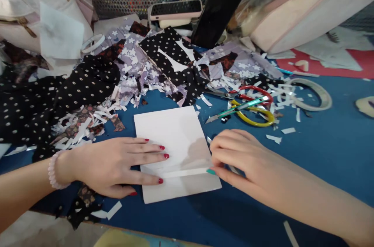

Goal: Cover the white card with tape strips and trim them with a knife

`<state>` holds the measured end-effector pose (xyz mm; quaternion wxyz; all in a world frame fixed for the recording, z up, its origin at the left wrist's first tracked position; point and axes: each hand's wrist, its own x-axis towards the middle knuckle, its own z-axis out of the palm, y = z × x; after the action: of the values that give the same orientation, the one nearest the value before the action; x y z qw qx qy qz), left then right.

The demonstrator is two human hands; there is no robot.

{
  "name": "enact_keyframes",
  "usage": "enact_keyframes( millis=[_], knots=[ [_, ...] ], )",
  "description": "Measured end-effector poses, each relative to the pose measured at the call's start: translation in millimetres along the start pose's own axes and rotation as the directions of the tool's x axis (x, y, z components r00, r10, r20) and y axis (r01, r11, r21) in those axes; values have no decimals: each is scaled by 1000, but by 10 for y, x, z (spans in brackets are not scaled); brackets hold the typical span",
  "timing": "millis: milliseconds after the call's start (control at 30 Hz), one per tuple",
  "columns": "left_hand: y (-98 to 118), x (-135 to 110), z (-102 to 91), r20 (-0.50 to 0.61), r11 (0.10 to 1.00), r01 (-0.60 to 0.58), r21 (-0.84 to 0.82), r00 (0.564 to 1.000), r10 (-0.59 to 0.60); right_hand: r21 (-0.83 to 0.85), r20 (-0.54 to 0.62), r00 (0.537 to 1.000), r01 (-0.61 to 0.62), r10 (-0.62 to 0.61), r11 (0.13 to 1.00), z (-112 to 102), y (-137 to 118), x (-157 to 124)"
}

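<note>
A white sheet of paper (172, 134) lies on the blue table (321, 149) in front of me. My left hand (117, 165) rests flat on the sheet's left edge, fingers stretched out and pressing it down. My right hand (242, 157) is at the sheet's right edge, fingers curled and pinched on the end of a narrow white strip (187, 172) that runs across the lower part of the sheet. A small sliver of something pale pokes out above its knuckles; I cannot make out what it is.
Beyond the sheet lie yellow-handled scissors (254, 116), red-handled scissors (254, 93) and a tape ring (314, 93). Black dotted and purple flowered paper scraps (131, 67) with white shreds fill the left and back. A phone (175, 9), bags and a mesh wall stand behind.
</note>
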<state>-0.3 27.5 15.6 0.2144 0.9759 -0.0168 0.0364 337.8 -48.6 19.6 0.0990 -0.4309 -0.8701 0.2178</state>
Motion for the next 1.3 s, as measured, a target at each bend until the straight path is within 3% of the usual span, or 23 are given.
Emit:
enact_keyframes(
  millis=[300,600,867,1300],
  knots=[
    [-34,22,2,-32,1000,-1,-22,999,0,144,126,988,-111,93,983,-48,6,-7],
    [-22,33,-7,-43,998,36,-54,998,-39,363,141,989,-98,50,927,-148,-228,-134],
    [-25,24,-24,-15,997,66,-43,998,-66,135,49,991,-131,125,982,-44,-103,-84],
    [-41,4,12,-42,998,56,-5,998,-56,89,53,989,-144,140,986,43,-17,1]
  ],
)
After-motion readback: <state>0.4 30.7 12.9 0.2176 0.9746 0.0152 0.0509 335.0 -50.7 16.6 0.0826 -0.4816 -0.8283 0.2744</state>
